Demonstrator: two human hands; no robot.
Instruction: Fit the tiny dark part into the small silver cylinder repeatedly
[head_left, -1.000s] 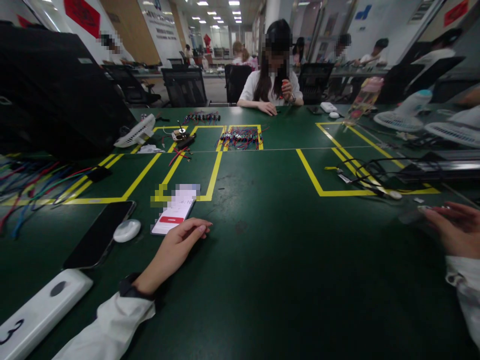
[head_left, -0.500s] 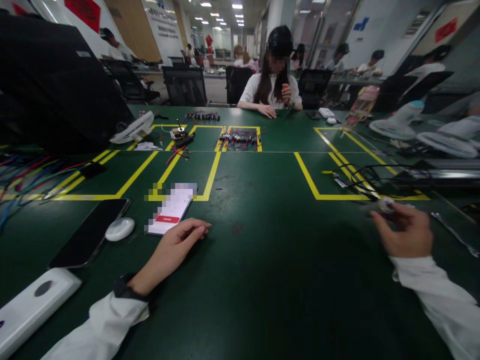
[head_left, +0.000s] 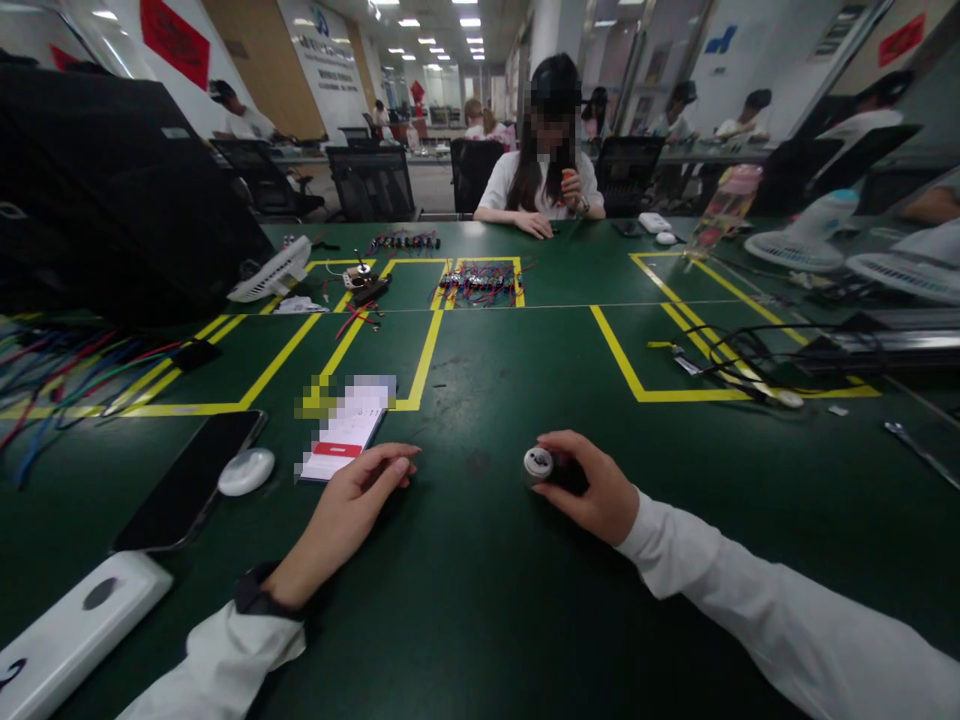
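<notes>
My right hand [head_left: 600, 490] grips a small round cylinder [head_left: 538, 462] between thumb and fingers. Its pale top carries a dark curved mark, and its lower part is dim, so I cannot tell its kind. It is at the middle of the green table [head_left: 465, 600]. To the left, my left hand [head_left: 364, 500] rests on the table with loosely bent fingers and nothing in them. Just beyond that hand lies a phone [head_left: 352, 425] with a lit screen, partly blurred out.
A dark phone [head_left: 191, 480], a white oval case [head_left: 246, 471] and a white device [head_left: 82, 630] lie at left. Wired boards [head_left: 480, 283] sit farther back. Black cables [head_left: 720, 350] and a wrench [head_left: 922, 455] are at right. A person [head_left: 540, 180] sits opposite.
My right hand has moved left from beside the cables to the table's middle, carrying the small cylinder. My left hand has stayed nearly in place.
</notes>
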